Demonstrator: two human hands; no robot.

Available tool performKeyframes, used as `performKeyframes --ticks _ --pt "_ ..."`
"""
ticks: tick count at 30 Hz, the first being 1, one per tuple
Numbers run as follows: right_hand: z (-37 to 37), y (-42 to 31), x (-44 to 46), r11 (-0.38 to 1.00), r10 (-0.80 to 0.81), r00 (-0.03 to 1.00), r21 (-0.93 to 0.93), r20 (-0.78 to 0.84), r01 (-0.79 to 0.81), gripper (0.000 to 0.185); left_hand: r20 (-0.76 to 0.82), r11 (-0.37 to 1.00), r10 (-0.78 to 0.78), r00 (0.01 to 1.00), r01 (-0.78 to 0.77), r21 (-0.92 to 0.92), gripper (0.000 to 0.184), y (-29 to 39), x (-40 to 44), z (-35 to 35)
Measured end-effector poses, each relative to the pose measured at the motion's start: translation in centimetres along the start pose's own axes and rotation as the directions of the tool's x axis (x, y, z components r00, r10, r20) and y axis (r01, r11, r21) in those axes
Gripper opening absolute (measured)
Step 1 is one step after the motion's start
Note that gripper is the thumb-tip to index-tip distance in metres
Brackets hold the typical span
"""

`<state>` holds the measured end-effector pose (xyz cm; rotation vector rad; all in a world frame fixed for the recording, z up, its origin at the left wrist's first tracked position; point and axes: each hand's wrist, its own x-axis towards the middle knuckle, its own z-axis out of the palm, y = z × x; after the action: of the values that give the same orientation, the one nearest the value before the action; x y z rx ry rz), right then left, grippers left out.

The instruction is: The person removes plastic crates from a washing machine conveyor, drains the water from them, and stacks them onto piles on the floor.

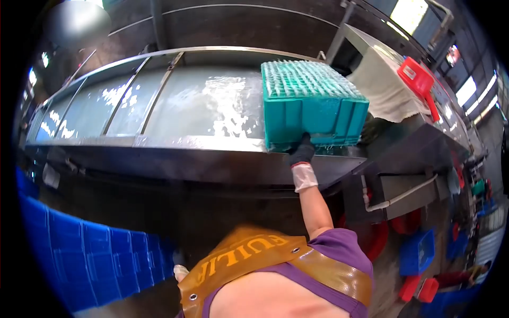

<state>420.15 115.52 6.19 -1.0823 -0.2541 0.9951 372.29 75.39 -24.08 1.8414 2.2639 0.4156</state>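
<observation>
A teal crate (318, 122) with rows of clear, spiky pieces on its top side rests over the right end of a long metal water trough (207, 143). My right hand (303, 152), in a dark glove with a white cuff, is at the crate's lower front edge; its fingers are partly hidden against the crate. Low at the left of my apron, my left hand (181, 272) shows only as a small pale part, its fingers not visible. Water (185, 100) in the trough reflects light left of the crate.
Blue stacked crates (95, 254) stand at the lower left. A red scoop (417, 79) and a pale cloth (387, 90) lie on a metal table at the right. A blue basket (417, 252) and red containers are on the floor; a person (461, 277) is at the far lower right.
</observation>
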Motion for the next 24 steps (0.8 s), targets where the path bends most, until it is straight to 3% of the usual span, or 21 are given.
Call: performKeyframes --ticks 1,4,5,6,8,10,12,14,15,18,19,20,22,23,24 --pt "-0.1 0.1 0.9 0.995 -0.029 0.993 0.102 0.111 0.018 0.033 -0.007 0.999 0.008 1.000 -0.008 -0.041 0.016 -2.3 0.0 2.2" --pt "0.0 -3.3 -0.1 0.977 -0.170 0.945 -0.080 0.279 0.199 0.028 -0.146 0.993 0.113 0.983 -0.116 -0.012 0.021 -6.6 1.7 4.0" --pt "2.2 -5.4 -0.9 0.961 -0.195 0.911 -0.113 0.364 0.251 0.025 0.108 0.794 -0.226 0.968 0.248 -0.556 0.023 -3.0 3.2 -0.6" --pt "2.4 -4.8 2.6 0.854 -0.293 0.868 -0.298 0.402 0.426 0.030 0.343 0.226 -0.525 0.779 0.516 -0.826 0.026 1.9 5.0 -6.6" --pt "5.5 -6.0 -2.4 0.808 -0.384 0.825 -0.281 0.414 0.517 0.044 0.089 0.401 -0.543 0.835 0.350 -0.846 0.027 1.1 6.4 -6.5" --pt "8.1 -7.0 -6.8 0.862 -0.352 0.808 -0.172 0.473 0.476 0.055 0.048 0.309 -0.543 0.839 0.252 -0.917 0.029 2.5 7.7 -8.8" --pt "9.0 -6.5 -8.4 0.796 -0.389 0.690 -0.154 0.610 0.585 0.057 0.015 0.215 -0.546 0.838 0.157 -0.964 0.031 4.6 8.1 -11.8" --pt "9.9 -6.3 -11.7 0.722 -0.357 0.544 -0.146 0.759 0.677 0.058 -0.041 0.321 -0.526 0.849 0.153 -0.935 0.032 6.9 8.2 -15.4" --pt "10.4 -5.4 -11.7 0.738 -0.390 0.482 -0.047 0.785 0.674 0.057 -0.067 0.308 -0.536 0.841 0.121 -0.944 0.032 8.4 8.4 -17.4" --pt "11.1 -3.9 -12.0 0.715 -0.377 0.427 -0.035 0.822 0.699 0.058 -0.145 0.310 -0.538 0.831 0.035 -0.950 0.037 12.8 8.7 -25.0" --pt "11.6 -3.9 -12.9 0.739 -0.354 0.438 -0.041 0.826 0.673 0.058 -0.242 0.374 -0.513 0.823 -0.040 -0.927 0.043 14.7 9.0 -27.7" --pt "12.1 -4.2 -13.5 0.747 -0.343 0.425 -0.032 0.838 0.664 0.058 -0.340 0.440 -0.480 0.809 -0.114 -0.891 0.049 16.6 9.3 -30.5" --pt "12.6 -4.4 -14.3 0.722 -0.329 0.347 -0.002 0.878 0.692 0.056 -0.579 0.742 -0.320 0.750 -0.181 -0.646 0.062 19.3 10.4 -35.7" --pt "12.7 -4.3 -14.3 0.646 -0.355 0.295 0.006 0.887 0.763 0.053 -0.700 0.841 -0.184 0.690 -0.258 -0.476 0.068 20.6 11.1 -38.1" --pt "12.8 -4.3 -14.6 0.654 -0.347 0.291 0.008 0.892 0.756 0.053 -0.784 0.905 -0.026 0.620 -0.319 -0.282 0.075 21.8 11.9 -40.0"
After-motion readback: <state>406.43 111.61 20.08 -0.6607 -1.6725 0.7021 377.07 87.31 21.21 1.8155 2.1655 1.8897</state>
